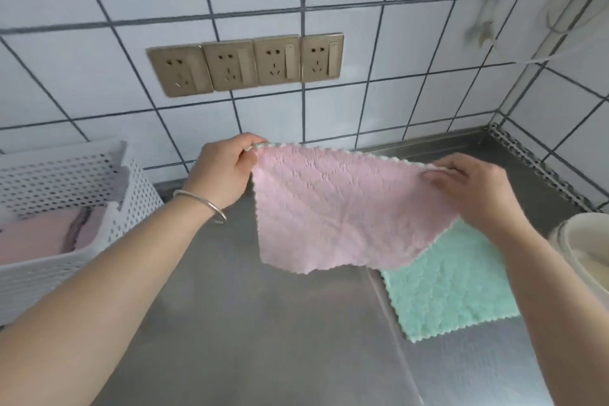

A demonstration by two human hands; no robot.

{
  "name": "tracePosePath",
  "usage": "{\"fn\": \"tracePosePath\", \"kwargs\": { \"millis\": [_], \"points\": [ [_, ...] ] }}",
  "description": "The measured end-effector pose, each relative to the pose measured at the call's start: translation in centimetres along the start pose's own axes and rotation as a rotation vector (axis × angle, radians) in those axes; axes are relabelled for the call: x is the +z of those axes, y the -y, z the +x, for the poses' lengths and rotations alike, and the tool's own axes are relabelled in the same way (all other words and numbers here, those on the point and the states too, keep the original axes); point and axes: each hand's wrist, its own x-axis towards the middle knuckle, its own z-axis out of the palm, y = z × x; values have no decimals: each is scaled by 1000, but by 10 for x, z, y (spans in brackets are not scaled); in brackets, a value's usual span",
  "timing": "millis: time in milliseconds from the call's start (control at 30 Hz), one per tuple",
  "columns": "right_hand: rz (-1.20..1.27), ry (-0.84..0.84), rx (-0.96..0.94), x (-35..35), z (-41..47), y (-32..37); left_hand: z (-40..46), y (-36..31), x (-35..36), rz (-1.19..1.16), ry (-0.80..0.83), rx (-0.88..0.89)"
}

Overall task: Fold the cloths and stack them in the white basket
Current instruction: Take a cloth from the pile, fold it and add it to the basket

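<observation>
A pink cloth [342, 208] with a pale green back hangs spread out in the air above the steel counter. My left hand [224, 170] pinches its top left corner and my right hand [474, 188] pinches its top right corner. Under its lower right part a green cloth [448, 283] lies flat on the counter. The white perforated basket [131, 208] stands at the left, with folded pink cloths [49, 234] inside.
The steel counter [250, 323] runs to a tiled wall with a row of sockets [245, 64]. A cream round container [583, 250] sits at the right edge. White cables hang in the top right corner.
</observation>
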Motion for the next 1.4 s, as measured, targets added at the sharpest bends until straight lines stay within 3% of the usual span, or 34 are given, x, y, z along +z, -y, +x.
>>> {"fn": "tracePosePath", "kwargs": {
  "millis": [133,233,367,467,600,767,867,1133,1400],
  "points": [
    [-1,192,26,52,24,43,8,53,-36,71,22,-168],
    [22,191,-41,78,34,78,7,79,-70,86,-32,-212],
    [136,73,-191,82,33,117,-6,91,-112,17,-192,-155],
    [137,97,-252,80,22,126,-37,102,-125,-114,-248,-39],
    [79,259,-210,101,-11,96,-99,137,-93,-90,-46,28],
    [-182,614,-83,160,-70,22,-177,190,-18,-17,250,-66],
    [-281,739,-28,183,-103,-14,-211,208,19,33,415,-130],
    [-257,838,47,188,-121,-30,-233,204,28,35,548,-261],
    [-426,1201,86,190,-115,-31,-233,201,26,27,819,-338]
  ]
}}
